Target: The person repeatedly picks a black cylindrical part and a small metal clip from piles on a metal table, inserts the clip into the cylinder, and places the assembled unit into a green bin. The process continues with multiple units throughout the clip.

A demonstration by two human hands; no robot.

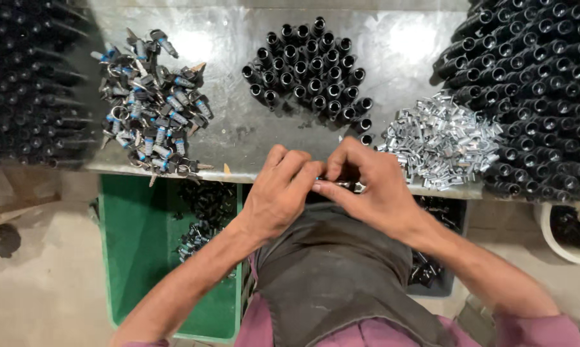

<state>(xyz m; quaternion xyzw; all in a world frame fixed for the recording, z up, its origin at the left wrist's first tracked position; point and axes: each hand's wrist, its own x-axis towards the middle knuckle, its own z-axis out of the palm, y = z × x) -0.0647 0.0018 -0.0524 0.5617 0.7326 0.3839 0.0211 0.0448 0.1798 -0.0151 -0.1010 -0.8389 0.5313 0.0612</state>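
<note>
Left hand (pixel 282 193) and right hand (pixel 373 186) at lower centre, fingertips pinched together on small dark part (pixel 341 185). Above on bench (pixel 238 128): keys (pixel 150 109) upper left, black cylinders (pixel 312 71) top centre, silver clips (pixel 441 141) right.

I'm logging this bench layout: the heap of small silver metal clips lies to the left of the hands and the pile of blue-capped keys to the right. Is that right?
Not quite: the sides are swapped. In the head view the heap of small silver metal clips lies on the right of the metal table, and the pile of blue-capped keys on the left. Both hands, left hand and right hand, meet between them.
</note>
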